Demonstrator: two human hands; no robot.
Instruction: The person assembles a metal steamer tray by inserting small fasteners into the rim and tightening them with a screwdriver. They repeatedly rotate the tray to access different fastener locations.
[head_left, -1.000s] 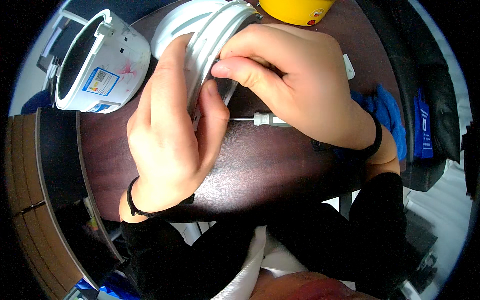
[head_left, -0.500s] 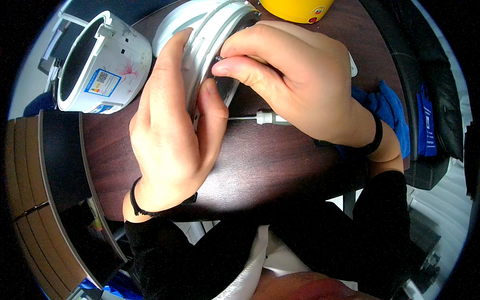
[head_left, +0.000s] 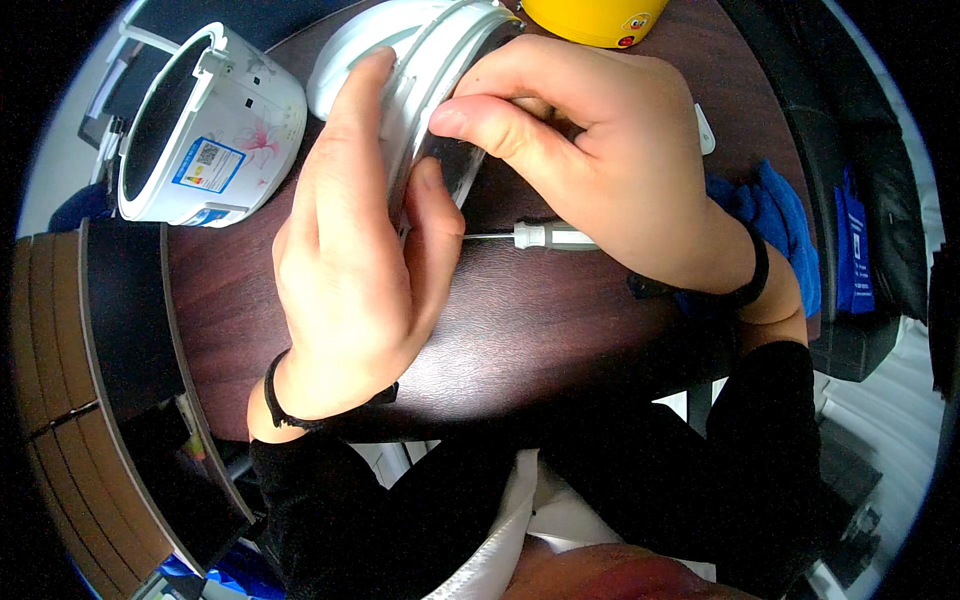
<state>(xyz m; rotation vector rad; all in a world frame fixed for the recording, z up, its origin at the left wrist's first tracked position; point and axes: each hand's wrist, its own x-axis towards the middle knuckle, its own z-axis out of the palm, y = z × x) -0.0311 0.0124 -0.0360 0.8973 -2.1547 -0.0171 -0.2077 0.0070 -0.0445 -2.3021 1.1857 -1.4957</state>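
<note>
My left hand (head_left: 345, 250) is closed around a white round rice cooker lid (head_left: 338, 55), fingers over its outer side and thumb at its dark inner face. The lid stands tilted on its edge. My right hand (head_left: 610, 150) is closed in a pinch against the lid's inner face near the rim; whatever lies between its fingertips is hidden. Below that hand a screwdriver (head_left: 555, 236) with a grey and white handle lies on the table, its thin shaft pointing toward my left thumb. At the left stands the white rice cooker body (head_left: 272, 120), flower-printed and open at the top.
A yellow container (head_left: 590, 18) stands at the far edge. Blue cloth (head_left: 778, 220) lies by my right wrist, and a small white piece (head_left: 706, 130) sits beyond it. A black chair (head_left: 850, 340) borders the right side, a brown-fronted cabinet (head_left: 60, 330) the left.
My left hand has shifted slightly right and the lid has turned a little. The right thumb has moved up along the rim, covering the small dark piece that showed at the fingertips before.
</note>
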